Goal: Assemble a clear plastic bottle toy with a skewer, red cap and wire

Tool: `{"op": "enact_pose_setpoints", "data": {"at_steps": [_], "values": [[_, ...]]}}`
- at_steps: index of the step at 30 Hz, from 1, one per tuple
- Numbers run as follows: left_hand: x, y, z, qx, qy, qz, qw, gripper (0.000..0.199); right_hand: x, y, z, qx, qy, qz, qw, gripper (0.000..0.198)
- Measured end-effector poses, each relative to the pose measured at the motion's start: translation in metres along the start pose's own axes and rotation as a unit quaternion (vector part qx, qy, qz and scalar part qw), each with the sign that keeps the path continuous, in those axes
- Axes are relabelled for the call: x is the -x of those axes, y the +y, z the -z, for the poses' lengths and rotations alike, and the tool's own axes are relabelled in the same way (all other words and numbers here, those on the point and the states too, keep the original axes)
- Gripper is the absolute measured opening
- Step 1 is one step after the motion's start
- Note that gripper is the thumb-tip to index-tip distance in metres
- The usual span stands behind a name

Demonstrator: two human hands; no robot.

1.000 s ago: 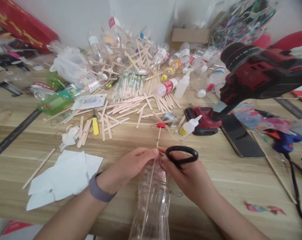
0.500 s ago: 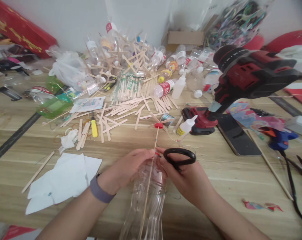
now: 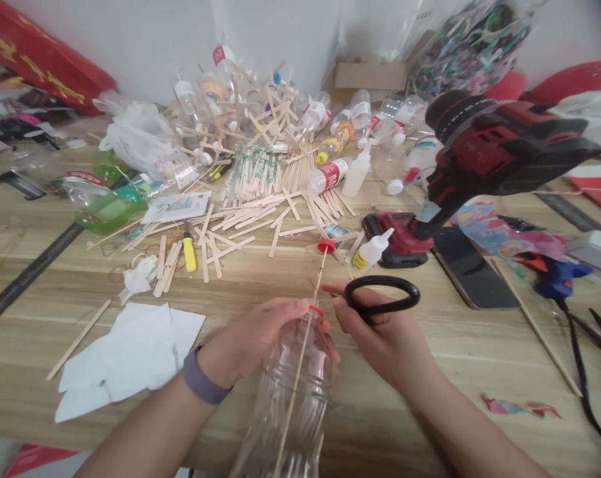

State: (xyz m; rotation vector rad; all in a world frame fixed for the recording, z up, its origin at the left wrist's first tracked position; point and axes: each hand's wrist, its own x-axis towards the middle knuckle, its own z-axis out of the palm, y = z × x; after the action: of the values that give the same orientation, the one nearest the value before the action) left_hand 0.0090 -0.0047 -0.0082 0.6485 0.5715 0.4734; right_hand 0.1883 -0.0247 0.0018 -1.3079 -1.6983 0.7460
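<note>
My left hand [image 3: 267, 332] is wrapped round the neck of a clear plastic bottle [image 3: 300, 372], its thumb by the red neck ring. A thin wooden stick [image 3: 300, 358] runs lengthwise along the bottle and out past its mouth. On the stick's far end sits a red bottle cap [image 3: 326, 245]. Just right of the neck, my right hand [image 3: 387, 332] is closed on scissors [image 3: 382, 307], whose black loop handle shows on top of the hand; their blades are hidden. The fingers of this hand are near the stick and apart from the bottle.
A red and black cordless drill [image 3: 484, 159] stands on the right, beside a phone [image 3: 474, 269] and a glue bottle [image 3: 372, 251]. Flat wooden sticks [image 3: 245, 219] and several plastic bottles [image 3: 330, 176] fill the back. White paper [image 3: 131, 352] and a yellow-handled tool [image 3: 189, 254] lie left.
My right hand, with the scissors, has moved off the bottle neck to the right. The capped stick end has shifted slightly right. My left hand still grips the neck.
</note>
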Motion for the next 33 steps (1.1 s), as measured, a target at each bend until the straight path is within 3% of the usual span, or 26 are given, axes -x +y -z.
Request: {"op": "enact_pose_setpoints", "data": {"at_steps": [8, 19, 27, 33], "values": [[-0.008, -0.004, 0.006, 0.023, -0.005, -0.007, 1.000, 0.038, -0.001, -0.009, 0.001, -0.073, -0.087, 0.022, 0.993, 0.032], [-0.006, -0.006, 0.003, 0.015, 0.027, 0.010, 0.999, 0.034, 0.001, -0.004, 0.000, -0.053, -0.119, 0.002, 0.992, 0.030], [-0.007, -0.007, 0.007, -0.007, 0.017, 0.012, 1.000, 0.033, 0.000, 0.001, 0.002, -0.035, -0.151, 0.000, 0.988, 0.028], [-0.006, -0.006, 0.003, 0.015, 0.061, 0.010, 0.998, 0.029, 0.006, -0.001, -0.005, 0.022, -0.110, 0.007, 0.994, 0.022]]}}
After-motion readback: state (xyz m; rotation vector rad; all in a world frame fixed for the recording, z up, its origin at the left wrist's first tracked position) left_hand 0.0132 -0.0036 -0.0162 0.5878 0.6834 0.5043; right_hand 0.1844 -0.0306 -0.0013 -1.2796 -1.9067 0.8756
